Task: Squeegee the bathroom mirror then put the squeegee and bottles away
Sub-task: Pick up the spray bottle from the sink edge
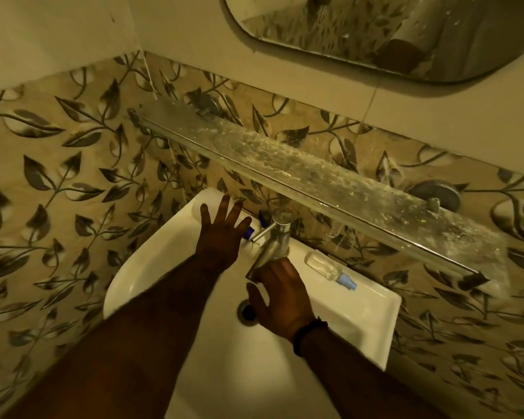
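Observation:
A clear spray bottle (330, 269) with a pale blue cap lies on its side on the right ledge of the white sink (372, 331). A white bottle (206, 201) with a blue cap lies on the left back ledge, partly hidden by my left hand (221, 234), which hovers over it with fingers spread and holds nothing. My right hand (280, 300) is over the basin just below the chrome tap (277, 237), fingers loosely apart and empty. The oval mirror (375, 34) hangs at the top. No squeegee shows.
A dirty glass shelf (315, 173) on metal brackets juts out between the mirror and the sink, above the tap. The drain (247, 311) sits in the basin beside my right thumb. Leaf-patterned tiles cover the wall on both sides.

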{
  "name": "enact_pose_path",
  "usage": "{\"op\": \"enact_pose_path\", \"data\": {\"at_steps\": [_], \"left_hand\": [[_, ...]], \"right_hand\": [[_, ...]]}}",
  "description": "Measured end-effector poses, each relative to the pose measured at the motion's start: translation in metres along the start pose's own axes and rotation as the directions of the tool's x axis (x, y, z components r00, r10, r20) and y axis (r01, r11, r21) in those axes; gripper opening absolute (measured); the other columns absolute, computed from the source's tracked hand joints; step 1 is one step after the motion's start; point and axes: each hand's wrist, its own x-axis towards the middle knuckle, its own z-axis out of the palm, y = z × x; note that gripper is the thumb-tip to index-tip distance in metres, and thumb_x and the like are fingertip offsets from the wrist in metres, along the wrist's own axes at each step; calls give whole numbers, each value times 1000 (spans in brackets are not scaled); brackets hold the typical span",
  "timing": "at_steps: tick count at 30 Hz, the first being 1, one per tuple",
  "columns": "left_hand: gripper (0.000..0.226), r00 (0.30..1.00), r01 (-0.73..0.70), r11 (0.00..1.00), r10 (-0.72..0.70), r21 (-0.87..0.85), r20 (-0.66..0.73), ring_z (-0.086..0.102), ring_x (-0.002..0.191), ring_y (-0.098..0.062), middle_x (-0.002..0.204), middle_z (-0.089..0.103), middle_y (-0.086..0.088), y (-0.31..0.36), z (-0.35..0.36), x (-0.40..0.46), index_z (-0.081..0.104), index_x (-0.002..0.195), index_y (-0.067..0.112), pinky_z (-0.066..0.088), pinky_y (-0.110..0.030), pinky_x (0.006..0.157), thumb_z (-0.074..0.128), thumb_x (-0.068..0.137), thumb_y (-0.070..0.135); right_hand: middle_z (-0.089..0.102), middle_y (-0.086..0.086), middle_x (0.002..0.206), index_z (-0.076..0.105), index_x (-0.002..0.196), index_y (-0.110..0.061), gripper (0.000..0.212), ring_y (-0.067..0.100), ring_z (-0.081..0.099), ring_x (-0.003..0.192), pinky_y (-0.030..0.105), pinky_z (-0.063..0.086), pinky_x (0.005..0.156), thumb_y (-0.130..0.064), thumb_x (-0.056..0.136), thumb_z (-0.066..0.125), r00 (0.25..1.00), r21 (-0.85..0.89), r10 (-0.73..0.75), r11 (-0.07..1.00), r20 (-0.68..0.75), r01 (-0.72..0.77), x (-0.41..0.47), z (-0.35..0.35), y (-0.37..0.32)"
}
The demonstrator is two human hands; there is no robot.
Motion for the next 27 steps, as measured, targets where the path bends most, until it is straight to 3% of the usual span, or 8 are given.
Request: {"op": "enact_pose_path", "data": {"at_steps": [3, 7, 11, 14, 17, 21, 25, 27], "left_hand": [[67, 1000, -1, 1000, 1, 10, 23, -12, 150, -41, 167, 0, -8, -6, 2, 5, 33, 149, 35, -1, -74, 110, 61, 88, 34], [60, 1000, -10, 1000, 10, 9, 23, -13, 150, -42, 167, -1, -6, -15, 2, 9, 32, 149, 38, 1, -76, 110, 53, 93, 34], [44, 999, -54, 998, 54, 30, 6, -9, 150, -43, 167, 6, -5, -23, 0, 10, 42, 143, 36, 0, -78, 108, 43, 99, 37], [47, 993, -112, 993, 111, 38, 33, -7, 151, -41, 165, 15, -1, -32, 1, 9, 39, 146, 34, 1, -80, 107, 45, 99, 31], [52, 996, -84, 996, 83, 11, 42, -1, 152, -38, 162, 26, 4, -46, 2, 7, 34, 148, 29, 6, -78, 108, 48, 98, 27], [62, 996, -69, 997, 70, -38, 48, 9, 151, -37, 157, 35, 2, -63, -3, 8, 34, 148, 23, 16, -72, 110, 59, 92, 32], [54, 999, 25, 990, -18, -139, 50, 15, 150, -34, 153, 42, 1, -74, -8, 15, 36, 144, 25, 22, -68, 111, 57, 94, 29], [50, 998, 55, 978, -51, -201, 27, 19, 149, -32, 150, 45, 0, -79, -8, 16, 40, 141, 24, 24, -66, 112, 57, 94, 30]], "right_hand": [[67, 6, 110, 66, 114, -12, 30, 23, 60, 105, 34, 52, 87, -30, 92, 55, 995, -26, -19, 999, 95, 22, 21, 2, -14], [43, 8, 149, 37, 147, -16, 57, 27, 39, 137, 39, 37, 111, -36, 95, 52, 946, -82, 213, 977, 245, -199, 43, 14, -22], [19, 10, 162, 17, 154, -13, 68, 30, 15, 149, 41, 21, 121, -30, 97, 49, 911, -105, 256, 966, 324, -235, 60, 27, -25], [14, 15, 162, 13, 154, -9, 64, 33, 13, 149, 41, 17, 122, -23, 99, 43, 891, -105, 297, 955, 342, -278, 68, 38, -35], [18, 18, 158, 17, 152, -7, 64, 35, 23, 144, 42, 26, 117, -19, 97, 47, 877, 77, 414, 893, 246, -443, 75, 45, -50], [28, 10, 152, 26, 148, -11, 61, 24, 34, 137, 25, 26, 111, -25, 96, 54, 853, 226, 521, 831, 3, -508, 79, 56, -73], [23, 9, 154, 23, 149, -11, 66, 22, 26, 141, 25, 23, 114, -27, 95, 56, 839, 311, 543, 796, 12, -520, 89, 69, -91], [28, 10, 148, 27, 146, -9, 63, 24, 32, 136, 28, 28, 113, -24, 93, 57, 820, 344, 571, 779, -43, -524, 97, 72, -93]]}}
